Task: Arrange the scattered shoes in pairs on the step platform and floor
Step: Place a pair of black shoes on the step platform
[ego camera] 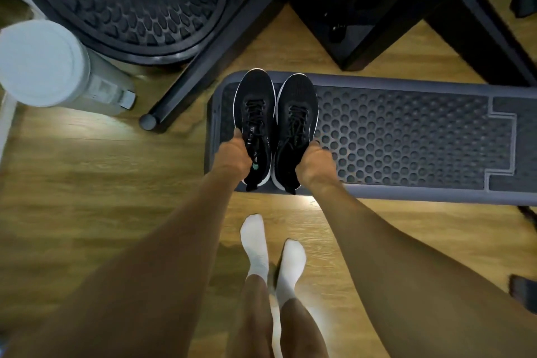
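Two black sneakers with white soles stand side by side, toes pointing away, on the left end of the grey step platform [406,136]. My left hand [234,155] grips the heel part of the left sneaker [254,102]. My right hand [315,163] grips the heel part of the right sneaker [297,107]. Both heels reach the platform's near edge. The fingers are curled round the shoe collars, partly hidden behind the shoes.
A black chair base and leg [186,90] stand left of the platform, with a white bin [43,67] further left. A black box [363,14] and table leg sit behind. My socked feet [270,250] stand on the wooden floor. A dark object [524,293] lies at right.
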The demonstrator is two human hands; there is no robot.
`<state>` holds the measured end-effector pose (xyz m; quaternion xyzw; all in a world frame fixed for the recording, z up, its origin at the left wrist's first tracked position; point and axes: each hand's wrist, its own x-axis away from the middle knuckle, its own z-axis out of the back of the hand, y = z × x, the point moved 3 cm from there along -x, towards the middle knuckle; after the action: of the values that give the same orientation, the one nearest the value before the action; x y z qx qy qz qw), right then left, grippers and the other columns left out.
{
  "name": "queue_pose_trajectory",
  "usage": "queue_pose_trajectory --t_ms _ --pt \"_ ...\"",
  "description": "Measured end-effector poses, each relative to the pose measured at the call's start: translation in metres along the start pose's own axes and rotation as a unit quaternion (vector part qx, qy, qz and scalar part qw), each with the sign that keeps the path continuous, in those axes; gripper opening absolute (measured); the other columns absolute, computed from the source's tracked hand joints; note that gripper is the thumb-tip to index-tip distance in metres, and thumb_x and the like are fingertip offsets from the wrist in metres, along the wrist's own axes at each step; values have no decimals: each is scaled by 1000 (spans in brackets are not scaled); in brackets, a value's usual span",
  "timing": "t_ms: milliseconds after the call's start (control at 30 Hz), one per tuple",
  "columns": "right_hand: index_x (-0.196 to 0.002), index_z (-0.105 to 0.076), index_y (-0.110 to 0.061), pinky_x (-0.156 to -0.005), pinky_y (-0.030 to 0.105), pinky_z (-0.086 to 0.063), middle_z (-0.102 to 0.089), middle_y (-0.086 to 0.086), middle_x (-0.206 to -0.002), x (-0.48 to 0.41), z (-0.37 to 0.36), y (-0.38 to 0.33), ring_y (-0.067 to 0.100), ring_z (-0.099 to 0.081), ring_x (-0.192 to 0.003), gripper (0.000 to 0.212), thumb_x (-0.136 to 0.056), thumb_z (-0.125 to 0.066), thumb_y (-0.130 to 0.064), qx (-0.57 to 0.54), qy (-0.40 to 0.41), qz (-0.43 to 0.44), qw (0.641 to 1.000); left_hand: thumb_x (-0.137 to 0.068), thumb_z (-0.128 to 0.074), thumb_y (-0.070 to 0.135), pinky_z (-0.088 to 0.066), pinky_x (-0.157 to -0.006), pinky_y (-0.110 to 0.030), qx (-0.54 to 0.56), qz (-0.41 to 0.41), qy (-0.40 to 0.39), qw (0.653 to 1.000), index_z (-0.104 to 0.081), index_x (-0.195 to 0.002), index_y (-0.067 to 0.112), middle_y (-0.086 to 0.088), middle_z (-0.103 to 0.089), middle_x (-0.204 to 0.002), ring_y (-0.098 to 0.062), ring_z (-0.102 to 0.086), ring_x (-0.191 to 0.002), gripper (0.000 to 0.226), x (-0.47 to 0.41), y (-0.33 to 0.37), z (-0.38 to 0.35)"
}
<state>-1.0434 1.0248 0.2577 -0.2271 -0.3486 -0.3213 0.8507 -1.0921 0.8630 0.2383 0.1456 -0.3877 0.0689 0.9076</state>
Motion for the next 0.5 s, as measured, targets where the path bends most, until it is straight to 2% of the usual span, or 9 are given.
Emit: queue_pose_trajectory --t_ms 33,100,233,300,400,500 --pt "-123 -43 -1 -86 38 -47 -55 23 -120 2 -1 1 37 -53 -113 35 -89 -47 -2 -9 -4 -3 1000 -96 -42 5 -44 -94 -31 -1 4 -9 1000 -8 -152 17 -18 -49 -134 -31 -54 -116 67 2 -1 -2" --pt "-124 -42 -3 -86 36 -46 -57 22 -118 7 3 1 36 -53 -113 36 -88 -46 -1 -22 -11 1 1000 -95 -44 6 -45 -94 -34 3 7 -13 1000 -7 -152 16 -19 -51 -131 -32 -54 -116 69 8 0 -1" --pt "-125 -41 -7 -86 39 -46 -57 18 -118 27 27 -5 36 -53 -111 40 -86 -46 -5 -14 4 36 999 -90 -48 14 -49 -92 -38 28 -14 -10 999 -34 -140 10 -18 -58 -121 -34 -58 -108 52 29 4 13" --pt "-130 -36 -8 -91 43 -45 -51 16 -127 46 44 -12 36 -48 -117 44 -87 -46 -9 24 36 77 996 -89 -48 15 -50 -89 -37 43 -23 -12 999 -42 -134 13 -16 -60 -119 -33 -59 -106 46 49 6 26" --pt "-145 -23 -12 -108 45 -32 -29 14 -151 91 70 -23 33 -26 -139 56 -93 -41 -19 105 107 166 975 -89 -50 13 -49 -92 -37 61 -58 9 996 -34 -144 19 -14 -61 -122 -31 -59 -108 58 91 11 51" --pt "-149 -17 -14 -116 44 -21 -14 12 -158 152 93 -29 29 -11 -147 58 -97 -36 -32 128 149 257 946 -88 -50 12 -43 -102 -42 72 -104 60 990 -24 -149 22 -14 -50 -137 -30 -51 -122 67 154 19 84"
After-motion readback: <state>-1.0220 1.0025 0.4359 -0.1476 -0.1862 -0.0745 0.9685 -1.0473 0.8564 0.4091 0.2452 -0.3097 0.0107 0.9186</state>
